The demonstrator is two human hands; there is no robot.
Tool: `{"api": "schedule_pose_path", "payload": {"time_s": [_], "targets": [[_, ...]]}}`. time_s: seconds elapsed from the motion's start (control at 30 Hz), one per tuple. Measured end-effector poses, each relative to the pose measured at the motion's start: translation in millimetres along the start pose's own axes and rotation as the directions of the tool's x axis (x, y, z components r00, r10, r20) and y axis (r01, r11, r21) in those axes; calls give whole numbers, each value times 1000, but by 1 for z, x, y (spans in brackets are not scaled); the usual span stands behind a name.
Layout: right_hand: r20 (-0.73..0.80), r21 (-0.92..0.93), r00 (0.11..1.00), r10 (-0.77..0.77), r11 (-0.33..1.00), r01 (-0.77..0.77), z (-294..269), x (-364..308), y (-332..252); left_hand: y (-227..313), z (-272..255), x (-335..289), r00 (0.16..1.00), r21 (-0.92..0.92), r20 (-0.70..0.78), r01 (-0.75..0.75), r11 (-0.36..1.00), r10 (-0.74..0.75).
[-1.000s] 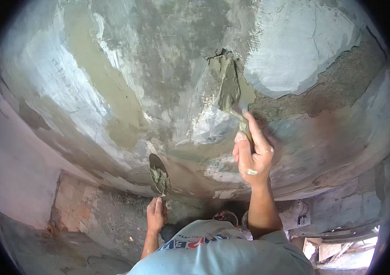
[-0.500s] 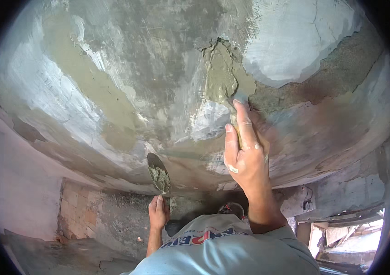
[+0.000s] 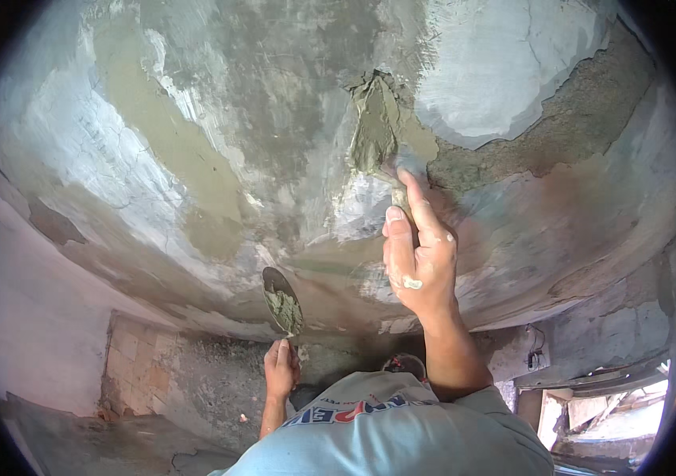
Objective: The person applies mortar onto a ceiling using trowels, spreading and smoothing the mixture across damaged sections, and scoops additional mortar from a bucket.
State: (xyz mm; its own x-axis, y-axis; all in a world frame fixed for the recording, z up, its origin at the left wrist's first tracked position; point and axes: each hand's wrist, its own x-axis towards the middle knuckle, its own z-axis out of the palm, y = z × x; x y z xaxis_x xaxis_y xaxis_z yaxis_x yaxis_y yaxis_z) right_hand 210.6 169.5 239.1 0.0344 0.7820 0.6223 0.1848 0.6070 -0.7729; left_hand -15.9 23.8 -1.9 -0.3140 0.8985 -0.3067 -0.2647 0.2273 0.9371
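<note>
At the far left a pale wall [image 3: 36, 309] stands below the long bowed lower edge of the plastered surface [image 3: 290, 71]. A smooth greenish-grey band [image 3: 167, 147] slants down across that surface, its borders ragged against whiter plaster. Next comes the oval trowel [image 3: 282, 301], blade pointing up and a little left, with a lump of mortar on its lower half; it overlaps the bowed edge, and whether it touches the plaster I cannot tell. The left hand [image 3: 281, 369] is below that edge, fingers curled tight around the handle, forearm rising beside the shirt [image 3: 385, 428]. A broad open stretch of plaster lies between this trowel and the thick wet mortar [image 3: 373, 127] near the middle, which has a torn, dark upper edge. Just below the mortar is the second trowel [image 3: 399, 198], its blade hard to make out. The right hand [image 3: 425, 262] grips its handle, index finger stretched upward along it, thumb alongside, arm raised. Rightward, a rough strip [image 3: 544, 135] curves up under a pale patch [image 3: 504, 71]; lower down are a dark cable [image 3: 536, 347] and a bright opening [image 3: 616, 416].
</note>
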Motion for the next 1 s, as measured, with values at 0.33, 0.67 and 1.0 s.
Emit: {"api": "schedule_pose_path", "payload": {"time_s": [0.33, 0.67, 1.0], "targets": [[62, -390, 966, -252, 885, 255, 0, 10, -16, -9, -16, 5, 997, -29, -27, 74, 997, -74], [185, -366, 969, -166, 903, 225, -44, -1, -24, -3, -5, -2, 1000, -48, -6, 20, 999, -20], [356, -197, 927, 116, 979, -47, -32, -13, 18, 19, 8, -25, 997, -206, 25, 78, 976, -74]]}}
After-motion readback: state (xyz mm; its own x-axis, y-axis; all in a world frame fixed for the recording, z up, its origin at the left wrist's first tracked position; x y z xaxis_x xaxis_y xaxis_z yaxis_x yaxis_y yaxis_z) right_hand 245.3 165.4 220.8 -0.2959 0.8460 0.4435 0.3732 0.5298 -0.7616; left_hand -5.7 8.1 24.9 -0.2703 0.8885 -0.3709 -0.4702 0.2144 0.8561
